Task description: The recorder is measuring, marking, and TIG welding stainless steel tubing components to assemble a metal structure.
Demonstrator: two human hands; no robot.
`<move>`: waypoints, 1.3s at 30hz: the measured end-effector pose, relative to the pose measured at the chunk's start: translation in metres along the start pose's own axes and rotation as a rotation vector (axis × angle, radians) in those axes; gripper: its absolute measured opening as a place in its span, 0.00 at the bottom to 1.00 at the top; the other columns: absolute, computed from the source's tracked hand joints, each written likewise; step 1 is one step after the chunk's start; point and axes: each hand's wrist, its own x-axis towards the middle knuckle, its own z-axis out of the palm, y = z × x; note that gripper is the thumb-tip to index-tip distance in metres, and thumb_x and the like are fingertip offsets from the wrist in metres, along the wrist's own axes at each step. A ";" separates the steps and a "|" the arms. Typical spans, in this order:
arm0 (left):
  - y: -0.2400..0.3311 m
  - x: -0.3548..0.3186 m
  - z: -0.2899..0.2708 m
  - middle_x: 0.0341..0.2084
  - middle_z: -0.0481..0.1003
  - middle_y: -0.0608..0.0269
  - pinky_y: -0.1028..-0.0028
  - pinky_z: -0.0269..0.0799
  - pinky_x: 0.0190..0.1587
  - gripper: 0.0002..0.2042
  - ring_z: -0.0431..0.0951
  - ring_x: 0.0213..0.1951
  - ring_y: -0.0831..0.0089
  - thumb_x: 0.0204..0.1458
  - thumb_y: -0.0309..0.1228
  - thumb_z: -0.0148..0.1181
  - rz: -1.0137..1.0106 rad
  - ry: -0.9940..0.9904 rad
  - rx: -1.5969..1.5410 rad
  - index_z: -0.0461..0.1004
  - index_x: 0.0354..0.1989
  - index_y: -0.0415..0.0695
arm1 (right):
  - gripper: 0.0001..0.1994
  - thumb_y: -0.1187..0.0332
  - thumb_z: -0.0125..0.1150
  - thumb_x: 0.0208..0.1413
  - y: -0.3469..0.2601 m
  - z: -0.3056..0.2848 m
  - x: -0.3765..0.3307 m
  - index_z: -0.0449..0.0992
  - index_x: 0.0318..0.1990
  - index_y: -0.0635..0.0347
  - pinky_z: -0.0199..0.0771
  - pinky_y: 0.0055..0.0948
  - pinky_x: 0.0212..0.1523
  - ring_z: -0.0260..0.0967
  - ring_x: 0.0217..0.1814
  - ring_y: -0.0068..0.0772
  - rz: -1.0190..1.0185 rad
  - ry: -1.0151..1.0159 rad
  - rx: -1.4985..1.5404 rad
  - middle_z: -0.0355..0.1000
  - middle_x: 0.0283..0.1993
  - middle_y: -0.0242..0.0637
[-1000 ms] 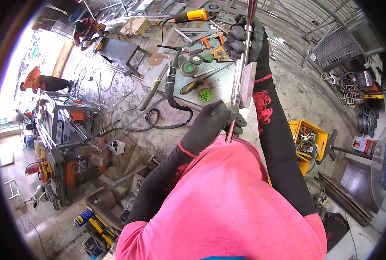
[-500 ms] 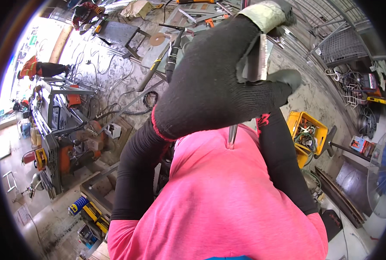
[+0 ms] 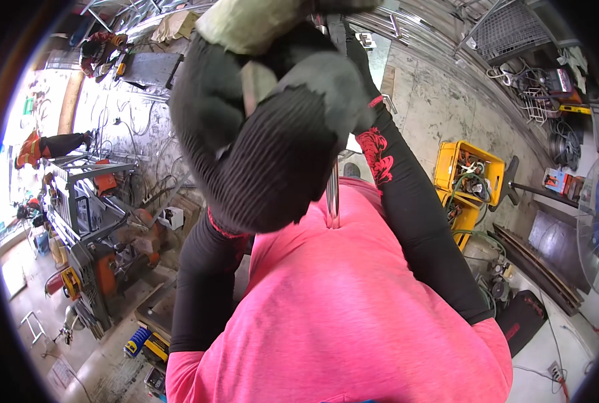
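My left hand [image 3: 272, 144], in a black knit glove with grey fingertips and a cream patch over the fingers, is raised close before me. Its fingers are curled, and a small flat pale piece [image 3: 258, 84] shows between thumb and fingers. Below the hand, a shiny metal rod [image 3: 333, 198] runs toward my pink shirt; its upper part is hidden behind the glove. Farther out, beyond the red glove cuff, reaches my right hand [image 3: 357, 64]. The left glove covers most of it, so its fingers and anything in them cannot be seen.
Yellow crates [image 3: 471, 171] holding cables and tools stand at the right. Metal tubes lie along the far side. Steel frames and machines [image 3: 88, 228] crowd the left. One person [image 3: 101, 57] works beside a bench [image 3: 148, 68]; another, in orange [image 3: 30, 151], is at the far left.
My left hand has moved left and nearer, its spread thumb and fingers now curled. My right forearm, mostly hidden before, now shows stretched forward. The view has shifted slightly.
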 end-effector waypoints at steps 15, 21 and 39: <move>-0.010 -0.035 -0.023 0.52 0.79 0.58 0.68 0.75 0.61 0.25 0.81 0.54 0.67 0.62 0.30 0.62 -0.024 0.161 -0.020 0.72 0.67 0.36 | 0.17 0.46 0.54 0.74 0.002 -0.027 -0.006 0.71 0.43 0.49 0.64 0.29 0.24 0.64 0.24 0.25 -0.062 0.029 -0.061 0.69 0.29 0.28; -0.014 -0.031 -0.020 0.53 0.79 0.57 0.67 0.75 0.62 0.23 0.80 0.55 0.66 0.64 0.29 0.58 -0.018 0.172 -0.051 0.71 0.67 0.35 | 0.16 0.48 0.55 0.73 0.002 -0.029 -0.016 0.72 0.45 0.50 0.68 0.30 0.27 0.67 0.27 0.26 -0.101 0.055 -0.141 0.71 0.31 0.29; -0.031 -0.006 -0.008 0.55 0.78 0.53 0.65 0.72 0.66 0.19 0.79 0.58 0.63 0.71 0.26 0.46 0.024 0.215 -0.214 0.70 0.67 0.33 | 0.13 0.54 0.60 0.73 0.011 -0.038 -0.012 0.76 0.52 0.53 0.80 0.31 0.34 0.77 0.36 0.27 -0.767 0.184 -1.382 0.77 0.37 0.29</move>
